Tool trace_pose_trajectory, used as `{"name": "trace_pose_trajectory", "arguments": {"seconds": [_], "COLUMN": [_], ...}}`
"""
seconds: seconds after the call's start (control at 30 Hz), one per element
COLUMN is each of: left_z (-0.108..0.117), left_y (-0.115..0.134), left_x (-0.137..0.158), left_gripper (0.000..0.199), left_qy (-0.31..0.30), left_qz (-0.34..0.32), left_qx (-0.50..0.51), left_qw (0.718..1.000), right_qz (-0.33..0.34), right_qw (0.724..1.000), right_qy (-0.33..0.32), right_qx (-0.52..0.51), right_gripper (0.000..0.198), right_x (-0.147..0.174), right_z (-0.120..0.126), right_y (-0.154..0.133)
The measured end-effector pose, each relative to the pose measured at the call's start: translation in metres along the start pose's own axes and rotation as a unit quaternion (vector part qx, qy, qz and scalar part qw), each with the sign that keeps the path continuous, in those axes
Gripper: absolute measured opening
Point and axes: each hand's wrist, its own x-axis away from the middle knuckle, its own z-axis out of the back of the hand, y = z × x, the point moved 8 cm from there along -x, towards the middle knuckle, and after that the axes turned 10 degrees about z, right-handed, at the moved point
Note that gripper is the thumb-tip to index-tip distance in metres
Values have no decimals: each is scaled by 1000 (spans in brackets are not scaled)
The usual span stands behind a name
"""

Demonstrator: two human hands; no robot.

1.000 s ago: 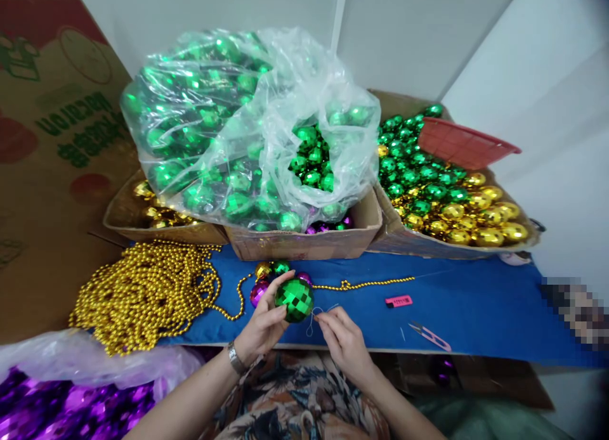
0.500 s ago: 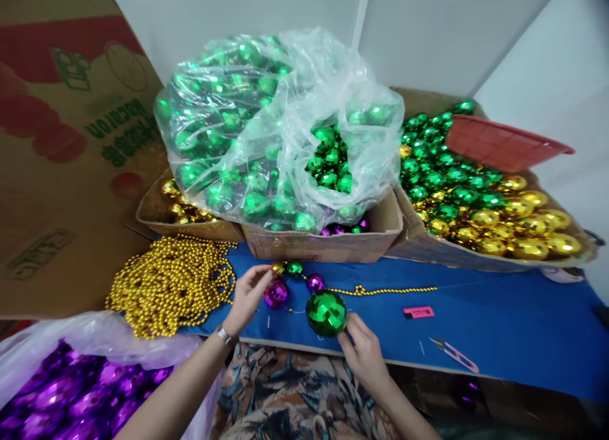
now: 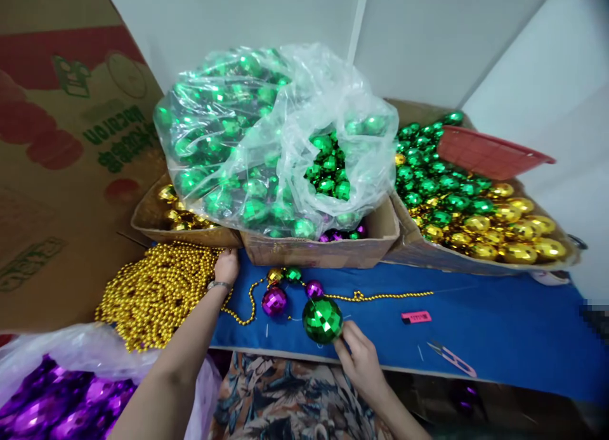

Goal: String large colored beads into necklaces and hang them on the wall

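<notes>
My right hand [image 3: 364, 361] pinches the big green ball [image 3: 322, 319] on the desk [image 3: 499, 326]; left hand [image 3: 225, 266] grips the gold bead pile [image 3: 157, 291].

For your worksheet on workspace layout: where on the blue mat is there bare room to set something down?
Bare: the blue mat right of the pink tag, beyond the snips. Crowded: the left, with gold bead pile, both hands and the green ball.

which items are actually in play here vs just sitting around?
In play:
- left hand on the gold bead pile
- right hand touching the big green faceted ball
- gold bead strand with small purple ball

Lying about:
- bag of green balls
- box of green and gold balls
- red basket
- thread snips
- pink tag
</notes>
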Motion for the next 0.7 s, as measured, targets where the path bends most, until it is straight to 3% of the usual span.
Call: {"name": "trace_pose_trajectory", "arguments": {"seconds": [0.1,0.27,0.33,0.43,0.47,0.7], "left_z": [1,-2,-15,-35,-39,-55], "left_y": [0,6,13,30,36,52], "left_x": [15,80,112,153,162,187], "left_gripper": [8,38,39,35,33,32], "left_qy": [-19,-109,-195,-297,-312,-357], "left_qz": [19,69,130,220,231,237], "left_qx": [63,222,345,487,498,486], "left_qw": [998,966,909,791,775,762], "right_qz": [-15,-25,-20,-12,-12,-18], "right_qw": [1000,997,997,996,996,992], "right_qy": [-20,-53,-64,-85,-92,-112], "right_qx": [-16,-40,-35,-7,5,59], "right_gripper": [15,17,17,19,20,23], "right_x": [1,0,-1,-4,-4,0], "right_z": [-3,-11,-16,-22,-23,-20], "right_y": [1,0,-1,-3,-3,1]}}
